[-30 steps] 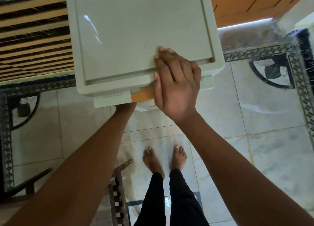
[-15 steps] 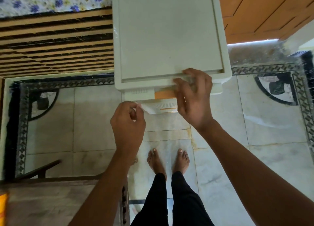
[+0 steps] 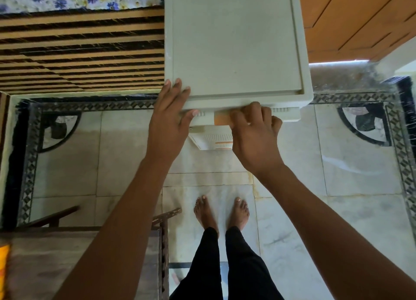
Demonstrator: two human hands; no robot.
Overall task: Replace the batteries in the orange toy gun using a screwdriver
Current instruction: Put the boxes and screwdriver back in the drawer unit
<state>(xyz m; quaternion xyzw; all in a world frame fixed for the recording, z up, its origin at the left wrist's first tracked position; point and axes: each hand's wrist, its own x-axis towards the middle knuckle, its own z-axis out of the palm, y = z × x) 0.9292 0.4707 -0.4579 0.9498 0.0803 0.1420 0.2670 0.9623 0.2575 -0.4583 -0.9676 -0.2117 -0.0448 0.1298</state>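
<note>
I look down on a cream plastic drawer cabinet (image 3: 236, 40). My left hand (image 3: 171, 119) lies with straight fingers on its front left corner, the thumb against the front face. My right hand (image 3: 254, 137) curls its fingers round the top drawer's front, beside the drawer's orange handle strip (image 3: 221, 119). A lower drawer (image 3: 211, 139) juts out a little beneath it. What the drawers hold is hidden. No toy gun or screwdriver is clearly visible.
A wooden table (image 3: 67, 266) stands at the lower left, with a blurred orange-yellow thing (image 3: 4, 257) at its left edge. A slatted bed frame (image 3: 78, 52) is left of the cabinet and an orange door (image 3: 360, 18) is right of it. My bare feet (image 3: 221, 212) stand on marble floor.
My left hand rose from below the drawers and now lies on the cabinet's front left corner. My right hand slid down from the top edge and curled round the top drawer's front.
</note>
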